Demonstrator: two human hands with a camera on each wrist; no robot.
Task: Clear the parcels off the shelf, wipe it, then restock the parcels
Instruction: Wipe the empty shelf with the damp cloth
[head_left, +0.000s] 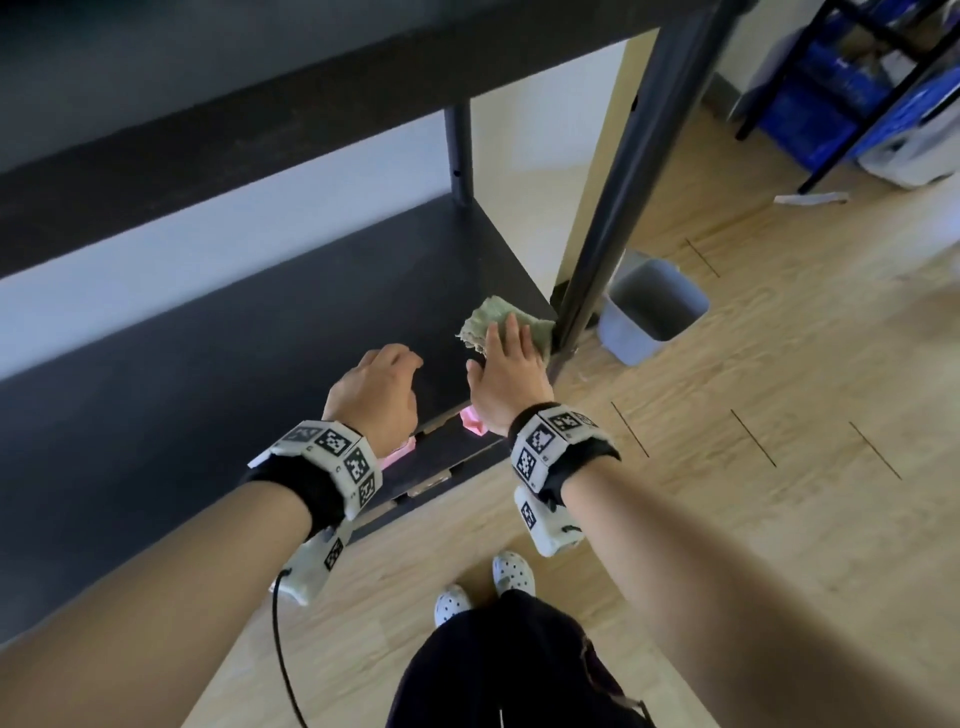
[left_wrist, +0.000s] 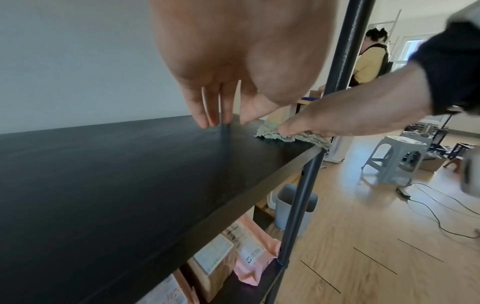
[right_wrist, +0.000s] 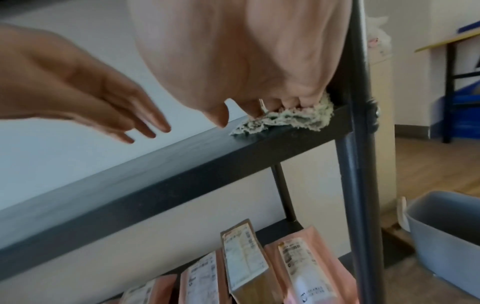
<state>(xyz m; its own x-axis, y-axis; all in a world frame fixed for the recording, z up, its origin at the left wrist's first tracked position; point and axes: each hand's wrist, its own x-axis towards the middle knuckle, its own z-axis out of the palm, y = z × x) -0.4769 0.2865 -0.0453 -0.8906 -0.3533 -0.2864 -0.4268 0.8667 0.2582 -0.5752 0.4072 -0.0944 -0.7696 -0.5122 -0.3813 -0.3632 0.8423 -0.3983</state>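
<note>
Black flat board shelf (head_left: 234, 353) on dark metal posts, top surface bare of parcels. Pink and brown flat mailer parcels (right_wrist: 259, 265) with white labels standing on the lower shelf beneath. Grey plastic bin (head_left: 652, 306) on the wooden floor just beside the right front post. Right hand (head_left: 506, 371) flat on a pale green frayed cloth (head_left: 498, 317) at the shelf's right front corner, fingers straight and together, pressing down. Left hand (head_left: 376, 392) hovering above the shelf, fingers (left_wrist: 205, 111) loosely extended, close together, holding nothing
</note>
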